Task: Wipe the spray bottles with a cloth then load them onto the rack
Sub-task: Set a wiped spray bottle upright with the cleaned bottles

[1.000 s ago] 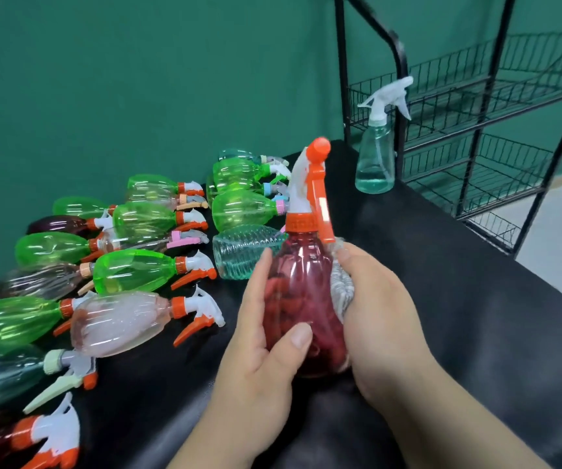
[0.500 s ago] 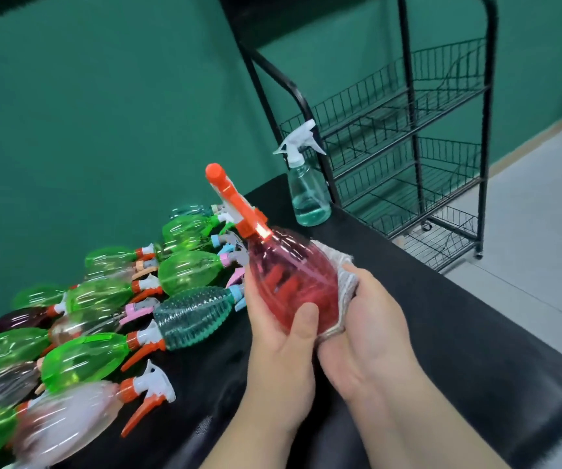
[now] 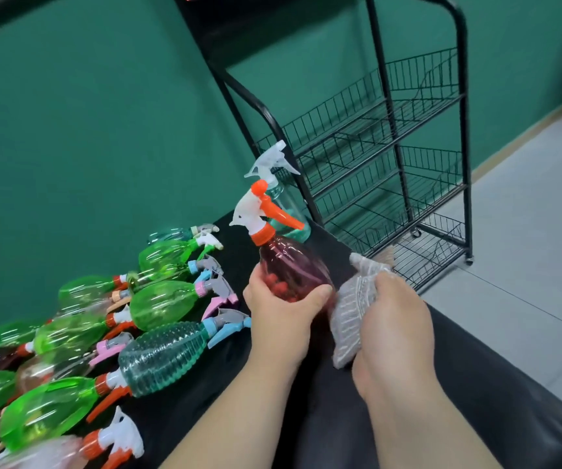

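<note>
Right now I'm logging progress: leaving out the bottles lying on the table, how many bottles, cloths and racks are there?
Bottles: 2, the red bottle in the left hand and the teal bottle standing behind it
Cloths: 1, the cloth in the right hand
Racks: 1, the rack
Total: 4

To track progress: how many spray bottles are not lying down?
2. The red bottle is held in the left hand; the teal bottle stands on the table behind it, beside the rack.
</note>
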